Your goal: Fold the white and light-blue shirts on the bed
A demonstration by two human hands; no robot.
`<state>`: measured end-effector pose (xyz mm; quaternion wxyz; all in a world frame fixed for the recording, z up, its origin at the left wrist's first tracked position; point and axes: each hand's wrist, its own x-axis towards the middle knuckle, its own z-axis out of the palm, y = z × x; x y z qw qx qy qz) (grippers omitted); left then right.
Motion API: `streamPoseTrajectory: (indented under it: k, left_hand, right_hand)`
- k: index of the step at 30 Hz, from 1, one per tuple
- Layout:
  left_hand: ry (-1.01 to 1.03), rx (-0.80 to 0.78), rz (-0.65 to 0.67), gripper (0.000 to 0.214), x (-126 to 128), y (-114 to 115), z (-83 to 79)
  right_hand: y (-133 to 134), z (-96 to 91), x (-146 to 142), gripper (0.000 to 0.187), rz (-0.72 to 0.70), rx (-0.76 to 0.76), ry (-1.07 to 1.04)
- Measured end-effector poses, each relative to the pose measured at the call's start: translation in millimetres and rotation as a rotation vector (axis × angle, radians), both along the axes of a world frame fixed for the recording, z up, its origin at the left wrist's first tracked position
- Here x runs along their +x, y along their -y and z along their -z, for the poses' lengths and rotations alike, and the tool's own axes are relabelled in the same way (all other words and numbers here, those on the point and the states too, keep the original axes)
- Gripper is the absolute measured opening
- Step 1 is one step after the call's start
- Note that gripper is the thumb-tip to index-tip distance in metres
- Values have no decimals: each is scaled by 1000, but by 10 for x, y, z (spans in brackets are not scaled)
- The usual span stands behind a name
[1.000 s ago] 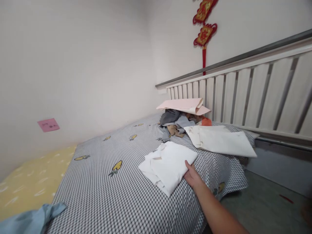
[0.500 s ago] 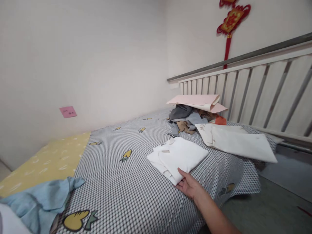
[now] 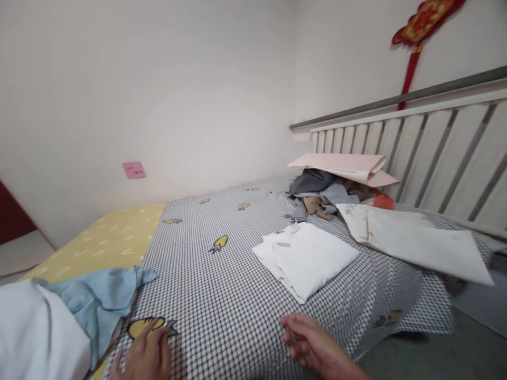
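A white folded garment [image 3: 312, 256] lies flat on the checked bedsheet [image 3: 222, 306]. Just in front of it, my right hand [image 3: 311, 340] hovers over the sheet, fingers loosely curled and apart, with nothing in it. Low in the picture my left hand [image 3: 144, 356] is by a printed yellow pineapple, its fingers spread and holding nothing. Beside that hand, at the left, a crumpled light blue cloth [image 3: 99, 295] and a white cloth [image 3: 39, 332] lie heaped together.
Farther back on the bed is a pile of grey and brown clothes [image 3: 317, 190] under a folded pink sheet [image 3: 340, 162]. A long white folded piece [image 3: 415, 240] lies to the right. A white radiator [image 3: 435, 153] lines the right wall. Yellow bedding [image 3: 114, 237] covers the left side.
My right hand has let go of the white garment and drawn back toward me. My left hand has come into view at the bottom. The view has turned slightly left.
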<state>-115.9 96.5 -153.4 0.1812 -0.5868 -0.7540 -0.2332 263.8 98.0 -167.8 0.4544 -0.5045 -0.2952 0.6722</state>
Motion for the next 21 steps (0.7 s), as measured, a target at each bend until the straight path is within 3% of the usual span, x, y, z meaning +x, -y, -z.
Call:
streamPoseTrajectory:
  k: [2,5,7,10,12,17,21]
  left_hand:
    - [-15,40,97,40,212,-138,-16]
    - [-27,2,95,42,515,-263,122]
    - [-78,-41,63,43,629,-272,241]
    - [-141,-71,57,41,658,-232,335]
    - [-155,-90,57,40,640,-211,339]
    - [-163,-107,31,40,650,-216,313]
    - [-161,-96,36,41,675,-221,313]
  right_hand:
    - [-119,-156,15,32,-30,224,337]
    - [-563,-538,-15,34,118,501,877]
    - [-890,-739,-75,49,127,527,1224]
    - [-1250,-815,-139,77,6,372,1548]
    - [-1392,-753,-118,73,-49,281,1570]
    - [-1558,-594,79,33,-42,197,1457]
    - [-1599,-559,169,26,37,215,1418]
